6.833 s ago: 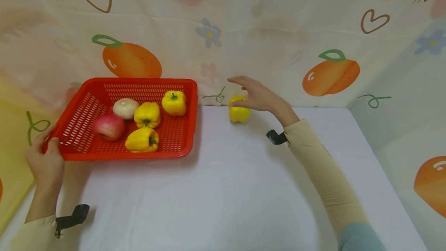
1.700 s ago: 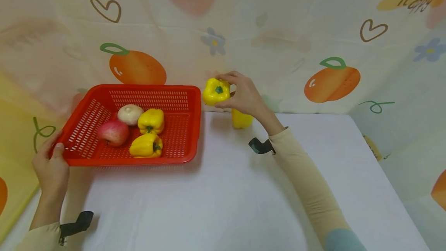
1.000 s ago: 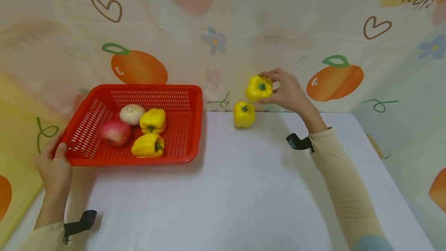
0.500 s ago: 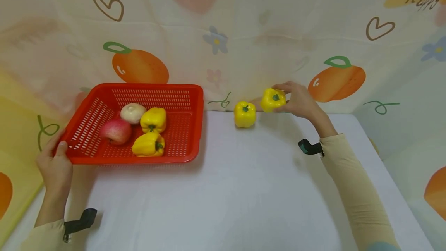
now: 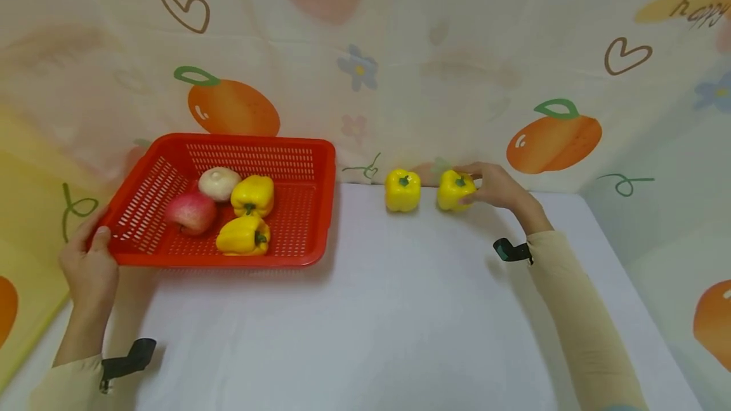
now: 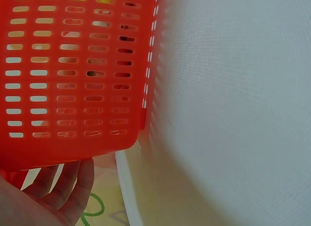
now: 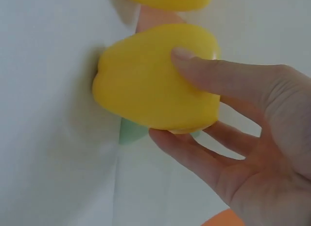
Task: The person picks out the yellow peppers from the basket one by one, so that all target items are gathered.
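My right hand [image 5: 495,186] pinches a yellow bell pepper [image 5: 453,190] by its side, stem up, at the back edge of the table; thumb and fingertips show on it in the right wrist view. A second yellow bell pepper [image 5: 402,190] stands upright just left of it. With my left hand [image 5: 91,265] I grip the near left corner of a red plastic basket [image 5: 297,257], thumb over the rim and fingers beneath. Inside the basket lie a pink-red apple [image 5: 191,213], a whitish round vegetable [image 5: 219,183] and two yellow bell peppers, one farther back [image 5: 253,195] and one nearer [image 5: 243,235].
A white cloth [image 5: 365,328] covers the table. Behind it hangs a printed curtain [image 5: 457,68] with oranges and hearts, meeting the table's back edge close to the peppers. Each wrist carries a black camera mount, like the left mount [image 5: 130,359].
Earlier one pepper was lifted out of the basket's right side. My right hand has carried it rightward past the standing pepper and lowered it to the table. My left hand stays on the basket.
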The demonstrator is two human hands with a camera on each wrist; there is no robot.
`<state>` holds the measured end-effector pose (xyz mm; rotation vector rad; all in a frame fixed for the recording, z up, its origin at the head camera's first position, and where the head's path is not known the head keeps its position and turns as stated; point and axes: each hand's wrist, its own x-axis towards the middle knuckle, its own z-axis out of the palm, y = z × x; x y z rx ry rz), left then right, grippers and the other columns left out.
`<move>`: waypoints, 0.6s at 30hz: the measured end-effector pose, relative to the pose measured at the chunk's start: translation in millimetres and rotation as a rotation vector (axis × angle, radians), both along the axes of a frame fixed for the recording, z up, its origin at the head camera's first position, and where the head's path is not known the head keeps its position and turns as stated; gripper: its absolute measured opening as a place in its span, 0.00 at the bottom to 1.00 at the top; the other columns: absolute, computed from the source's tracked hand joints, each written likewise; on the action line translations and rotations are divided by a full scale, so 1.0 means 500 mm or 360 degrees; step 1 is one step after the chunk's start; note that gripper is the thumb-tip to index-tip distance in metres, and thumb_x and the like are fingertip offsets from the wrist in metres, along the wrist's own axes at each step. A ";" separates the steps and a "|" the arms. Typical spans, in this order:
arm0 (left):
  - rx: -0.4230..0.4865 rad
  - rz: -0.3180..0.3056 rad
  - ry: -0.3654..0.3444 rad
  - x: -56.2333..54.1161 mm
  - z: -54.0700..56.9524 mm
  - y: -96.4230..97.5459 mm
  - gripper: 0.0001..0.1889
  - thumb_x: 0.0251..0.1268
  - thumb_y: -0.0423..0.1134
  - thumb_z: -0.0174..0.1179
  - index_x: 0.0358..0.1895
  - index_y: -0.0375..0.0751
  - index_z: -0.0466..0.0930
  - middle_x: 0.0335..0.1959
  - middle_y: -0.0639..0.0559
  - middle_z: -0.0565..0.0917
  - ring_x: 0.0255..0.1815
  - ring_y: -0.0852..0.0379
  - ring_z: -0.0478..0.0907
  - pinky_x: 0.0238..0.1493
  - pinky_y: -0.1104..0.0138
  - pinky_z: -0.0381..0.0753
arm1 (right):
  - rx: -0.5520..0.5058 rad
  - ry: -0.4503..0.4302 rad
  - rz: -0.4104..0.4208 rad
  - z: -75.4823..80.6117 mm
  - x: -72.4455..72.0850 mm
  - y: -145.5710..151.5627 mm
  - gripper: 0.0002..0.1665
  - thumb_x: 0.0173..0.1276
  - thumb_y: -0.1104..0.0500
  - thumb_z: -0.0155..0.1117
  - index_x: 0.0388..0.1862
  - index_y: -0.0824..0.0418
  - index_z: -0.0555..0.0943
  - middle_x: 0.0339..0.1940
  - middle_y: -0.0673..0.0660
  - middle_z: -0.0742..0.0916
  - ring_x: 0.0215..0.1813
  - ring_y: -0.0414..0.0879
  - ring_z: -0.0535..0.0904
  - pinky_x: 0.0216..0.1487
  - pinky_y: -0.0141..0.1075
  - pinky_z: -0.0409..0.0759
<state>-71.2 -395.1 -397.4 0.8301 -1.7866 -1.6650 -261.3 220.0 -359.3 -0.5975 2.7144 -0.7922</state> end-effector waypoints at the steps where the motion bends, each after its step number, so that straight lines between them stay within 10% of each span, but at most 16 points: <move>1: -0.0012 -0.0001 -0.0006 0.000 0.000 0.001 0.21 0.75 0.30 0.45 0.64 0.49 0.78 0.63 0.56 0.75 0.59 0.62 0.70 0.48 0.87 0.69 | -0.0007 -0.0015 0.0007 0.000 0.001 0.002 0.41 0.57 0.64 0.75 0.69 0.68 0.70 0.68 0.69 0.73 0.66 0.67 0.68 0.66 0.60 0.64; 18: 0.0062 0.0009 0.0063 -0.001 0.001 0.004 0.21 0.74 0.29 0.45 0.63 0.47 0.78 0.62 0.55 0.76 0.58 0.64 0.70 0.49 0.86 0.70 | -0.0026 -0.0108 -0.0005 -0.007 0.003 0.009 0.43 0.60 0.62 0.73 0.73 0.65 0.66 0.72 0.66 0.69 0.70 0.64 0.62 0.69 0.60 0.59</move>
